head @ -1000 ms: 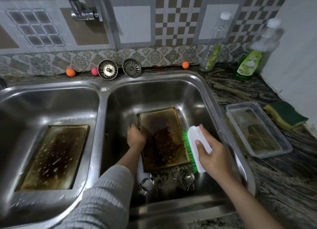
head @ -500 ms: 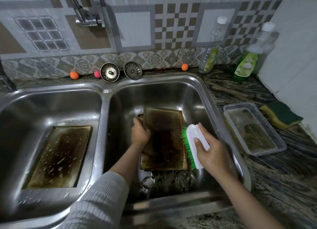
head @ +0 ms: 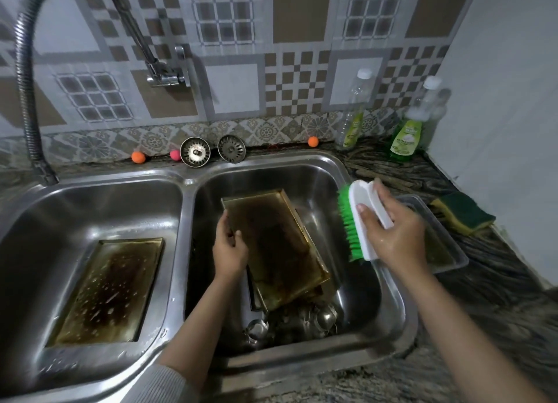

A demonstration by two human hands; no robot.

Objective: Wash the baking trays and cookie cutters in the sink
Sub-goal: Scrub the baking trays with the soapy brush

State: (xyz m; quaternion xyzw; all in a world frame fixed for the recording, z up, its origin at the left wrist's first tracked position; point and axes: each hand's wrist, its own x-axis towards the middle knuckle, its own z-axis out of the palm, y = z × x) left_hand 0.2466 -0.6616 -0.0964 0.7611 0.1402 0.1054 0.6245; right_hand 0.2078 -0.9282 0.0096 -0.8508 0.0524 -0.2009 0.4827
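two strainers (head: 194, 152), sponge (head: 463, 216) and bottles (head: 406, 138) around the sink (head: 395, 297)

The tilted baking tray (head: 277, 245) filled most of the right basin (head: 356, 282), cookie cutters (head: 290, 321) crowding its near floor. Open room lay along its far wall. The left basin's tray (head: 105, 288) seemingly lay flat.

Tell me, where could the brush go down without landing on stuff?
Bare counter lies between the right basin's rim and the bottles. The left basin is bare around its tray. The right basin is crowded: a tilted tray and cutters. A tub and sponge fill the right counter.
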